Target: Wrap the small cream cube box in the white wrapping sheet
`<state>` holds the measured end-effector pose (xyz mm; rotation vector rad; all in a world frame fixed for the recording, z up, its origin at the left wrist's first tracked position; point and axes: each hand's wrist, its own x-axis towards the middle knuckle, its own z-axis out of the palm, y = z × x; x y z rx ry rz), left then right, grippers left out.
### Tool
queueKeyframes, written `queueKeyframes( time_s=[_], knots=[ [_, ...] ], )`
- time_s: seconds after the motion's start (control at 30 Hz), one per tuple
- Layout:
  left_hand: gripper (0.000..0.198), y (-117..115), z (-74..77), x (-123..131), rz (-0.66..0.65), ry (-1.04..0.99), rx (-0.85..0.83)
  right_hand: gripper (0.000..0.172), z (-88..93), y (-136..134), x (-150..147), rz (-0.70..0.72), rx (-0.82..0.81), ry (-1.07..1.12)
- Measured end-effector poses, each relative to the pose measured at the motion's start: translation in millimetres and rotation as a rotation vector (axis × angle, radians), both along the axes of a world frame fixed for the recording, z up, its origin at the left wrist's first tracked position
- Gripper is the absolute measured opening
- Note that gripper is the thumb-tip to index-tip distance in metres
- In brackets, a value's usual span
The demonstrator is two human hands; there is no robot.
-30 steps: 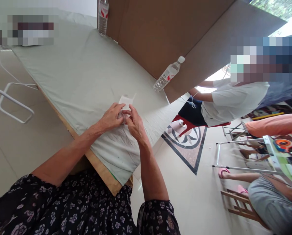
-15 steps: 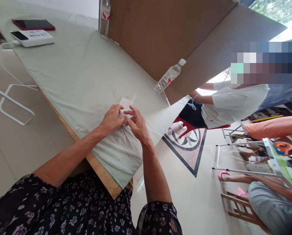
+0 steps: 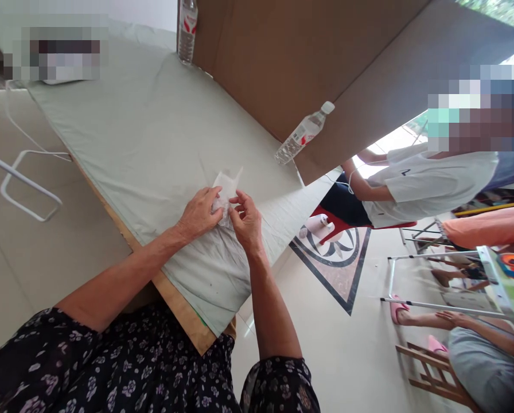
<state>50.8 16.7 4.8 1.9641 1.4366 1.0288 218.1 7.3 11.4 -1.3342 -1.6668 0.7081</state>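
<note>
A thin, crinkled white sheet [image 3: 227, 182], partly see-through like plastic or soft paper, lies on the cloth-covered table near its front corner. Two pointed ends stick up on its far side. My left hand [image 3: 200, 211] rests at its left edge, fingers curved and thumb bent in against the sheet. On the opposite edge, my right hand [image 3: 246, 221] pinches the sheet between thumb and fingertips. The fingers cover part of the sheet, so its exact kind cannot be made out.
A brown cardboard panel [image 3: 257, 69] stands behind, with a water bottle [image 3: 302, 135] leaning there and another bottle [image 3: 187, 34] farther left. A white device [image 3: 67, 71] lies at the far left, blurred out. A person in a white shirt [image 3: 437, 183] sits at right.
My right hand has closed its fingers from a looser spread into a pinch at the sheet's right edge. More of the white sheet shows between the hands. The view has shifted slightly.
</note>
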Motion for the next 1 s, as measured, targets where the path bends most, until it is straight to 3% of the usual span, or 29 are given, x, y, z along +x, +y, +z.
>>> queueKeyframes(
  time_s=[0.17, 0.33, 0.43, 0.5, 0.63, 0.77, 1.0],
  knots=[
    [0.056, -2, 2.4, 1, -0.015, 0.020, -0.012, 0.051, 5.0, 2, -2, 0.025, 0.063, -0.181],
    [0.044, -4, 3.9, 3, -0.055, 0.090, 0.054, 0.054, 6.9, 8, 3, 0.107, 0.070, -0.284],
    [0.034, -3, 1.5, 3, -0.057, 0.117, 0.052, 0.052, 4.2, 15, 11, 0.082, 0.040, -0.176],
    [0.031, -2, -0.4, 3, -0.046, 0.116, 0.060, 0.047, 2.4, 21, 18, -0.020, -0.010, -0.052],
    [0.030, -2, -3.3, 3, -0.040, 0.103, 0.075, 0.052, -0.5, 38, 23, -0.165, -0.328, 0.140],
    [0.032, -3, -5.8, 3, -0.034, 0.084, 0.080, 0.060, -3.3, 61, 13, -0.100, -0.480, 0.215],
    [0.033, -1, -7.2, 2, -0.027, 0.033, 0.055, 0.038, -5.2, 79, -1, 0.131, -0.405, 0.303]
  ],
)
